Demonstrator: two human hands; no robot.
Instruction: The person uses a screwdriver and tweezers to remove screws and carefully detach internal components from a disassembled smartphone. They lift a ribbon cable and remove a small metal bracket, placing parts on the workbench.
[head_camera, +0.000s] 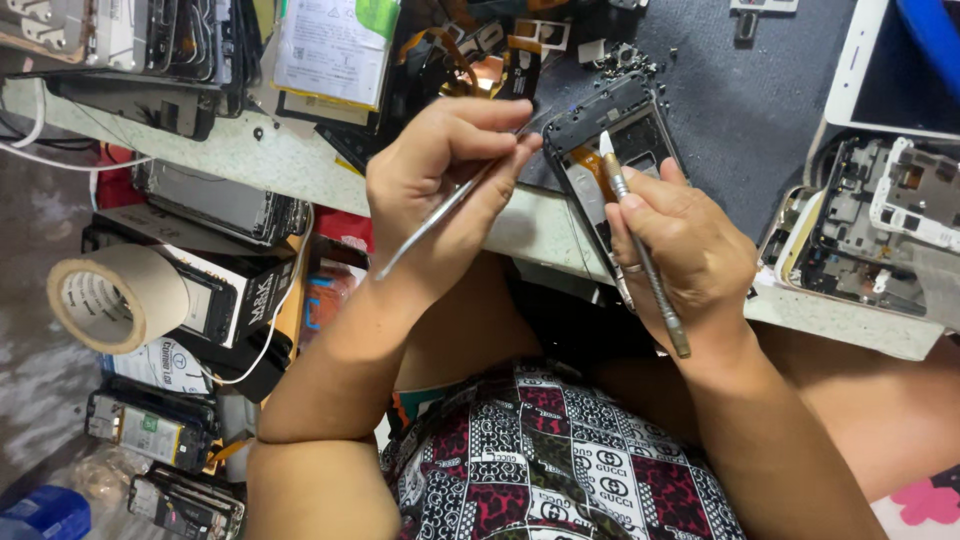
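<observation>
A black opened phone frame (612, 140) with an orange flex strip inside lies at the bench's front edge, partly over a dark mat (750, 95). My left hand (440, 180) is closed on thin metal tweezers (450, 205), whose tip points toward the frame's upper left corner. My right hand (685, 250) presses against the frame's lower right side and grips a slim metal tool (655, 285). Its pale tip sits over the inside of the frame. A ring shows on one finger of that hand.
Two stripped phone bodies (865, 225) and a white phone (885, 70) lie at the right. A flat battery (335, 45) and stacked phone parts (150, 50) sit at the top left. A tape roll (115, 295) and more opened phones (150, 425) lie lower left.
</observation>
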